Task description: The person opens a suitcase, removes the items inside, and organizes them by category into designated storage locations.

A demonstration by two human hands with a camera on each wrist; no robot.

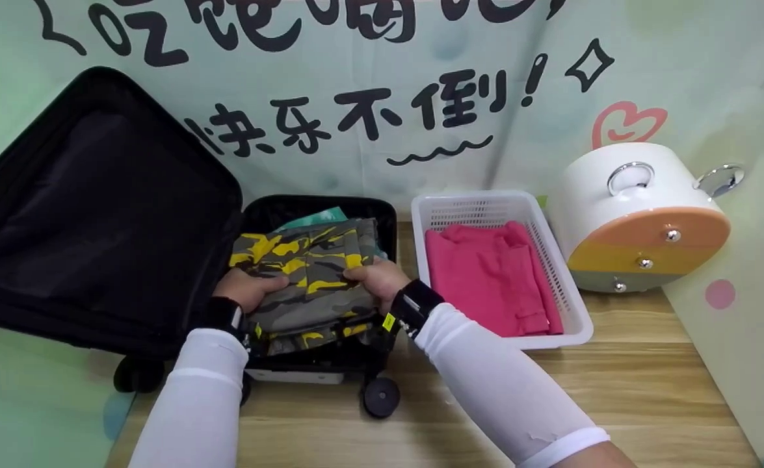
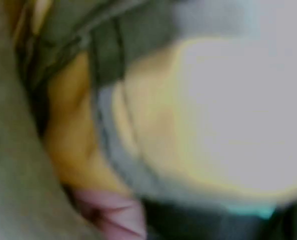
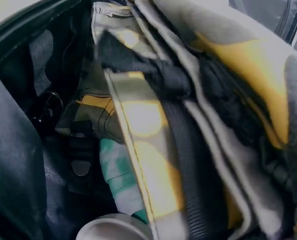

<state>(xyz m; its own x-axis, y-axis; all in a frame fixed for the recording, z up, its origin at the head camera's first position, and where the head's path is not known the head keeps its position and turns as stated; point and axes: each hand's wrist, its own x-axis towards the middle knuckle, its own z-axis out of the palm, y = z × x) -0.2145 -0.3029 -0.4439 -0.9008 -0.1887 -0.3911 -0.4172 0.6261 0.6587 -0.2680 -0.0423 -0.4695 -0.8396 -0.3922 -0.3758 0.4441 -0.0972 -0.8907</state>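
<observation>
The folded cloth (image 1: 310, 276) is soft and in thick layers, with grey, black and yellow patches, and it sits in a black suitcase (image 1: 95, 214) whose big lid stands open to the left of the left hand (image 1: 246, 289). The table (image 1: 622, 383) under the hands is stripy wood, and the pale wall (image 1: 368, 68) past them has big black writing. Right of the right hand (image 1: 385, 279), a white plastic basket (image 1: 573, 326) full of little holes holds pink cloth (image 1: 482, 276), and farther right is a round, shiny drawer box (image 1: 642, 208). The folded cloth lies between the hands: the left grips its left side and the right pinches its right side, thumbs on top
</observation>
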